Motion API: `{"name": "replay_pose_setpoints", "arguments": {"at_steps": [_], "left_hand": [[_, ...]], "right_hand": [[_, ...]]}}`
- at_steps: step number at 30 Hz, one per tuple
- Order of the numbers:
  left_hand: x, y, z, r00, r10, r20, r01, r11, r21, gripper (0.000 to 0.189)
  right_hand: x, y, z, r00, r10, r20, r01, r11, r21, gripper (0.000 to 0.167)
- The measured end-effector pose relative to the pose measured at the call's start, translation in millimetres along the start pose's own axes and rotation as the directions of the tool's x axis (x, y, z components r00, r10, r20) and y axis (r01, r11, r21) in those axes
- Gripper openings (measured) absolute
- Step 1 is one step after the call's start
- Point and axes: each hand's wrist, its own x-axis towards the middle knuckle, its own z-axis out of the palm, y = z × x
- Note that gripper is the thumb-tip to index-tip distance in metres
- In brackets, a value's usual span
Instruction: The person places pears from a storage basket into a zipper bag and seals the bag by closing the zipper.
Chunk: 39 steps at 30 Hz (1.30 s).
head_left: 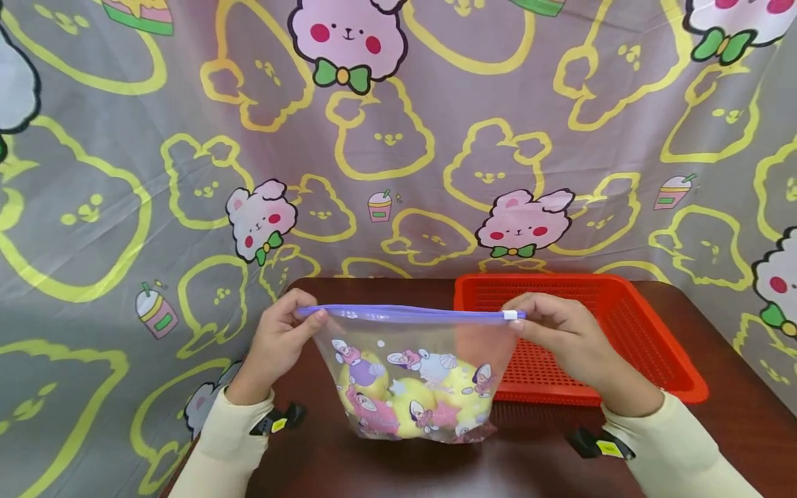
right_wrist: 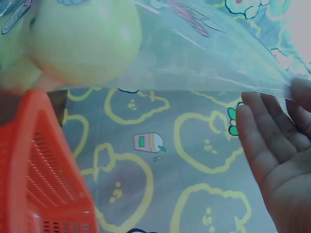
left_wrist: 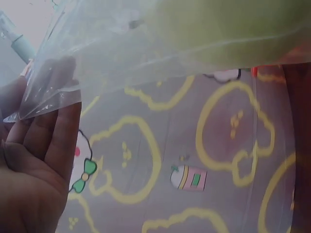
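A clear zip bag (head_left: 417,346) with printed cartoon figures and a purple slider strip hangs upright between both hands. Several yellow-green round fruits (right_wrist: 87,43) lie in its bottom; one in the left wrist view shows a dark stem. My left hand (head_left: 277,346) pinches the bag's top left corner between thumb and fingers. At the top right corner my right hand (head_left: 569,339) pinches the strip's end, beside the white slider (head_left: 510,315). The strip looks closed along its length, though I cannot tell for sure. The bag's base is just over the table.
Behind and right of the bag, a red perforated plastic basket (head_left: 660,346) stands on the dark brown table (head_left: 299,456). A grey cloth (head_left: 429,152) with yellow outlines and cartoon bunnies hangs around the back and sides.
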Motion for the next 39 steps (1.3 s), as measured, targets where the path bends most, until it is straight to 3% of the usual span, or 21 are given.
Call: {"name": "replay_pose_setpoints", "arguments": {"at_steps": [5,8,14,23,29,34,39], "left_hand": [[-2.5,4.2,16.2,0.999,-0.011,0.031,0.012,0.998,-0.056,0.022],[-4.1,6.7,22.7,0.999,-0.025,0.044,0.028,0.996,-0.080,0.022],[-1.9,2.6,25.7,0.997,-0.054,0.063,0.058,0.996,-0.061,0.020],[3.8,-10.4,25.8,0.979,-0.170,0.110,0.171,0.985,0.009,0.016],[12.8,-2.1,36.9,0.966,-0.206,0.154,0.204,0.979,0.030,0.012],[14.8,-18.7,39.5,0.967,-0.161,0.198,0.150,0.986,0.071,0.014],[22.4,-14.1,40.5,0.968,-0.082,0.237,0.033,0.979,0.202,0.017]], "right_hand": [[-14.5,3,-8,0.999,-0.023,0.042,0.014,0.978,0.208,0.019],[-21.9,5,-12,0.998,-0.043,0.050,0.028,0.963,0.268,0.020],[-25.1,13,-15,0.999,-0.048,-0.005,0.047,0.968,0.246,0.019],[-21.9,34,-14,1.000,0.011,-0.024,-0.005,0.971,0.240,0.014],[-22.9,46,-18,0.998,0.040,-0.057,-0.024,0.965,0.262,0.014],[-24.8,51,-19,0.995,0.058,-0.080,-0.035,0.964,0.264,0.015],[-27.3,52,-21,0.992,0.055,-0.114,-0.026,0.970,0.240,0.014]]}}
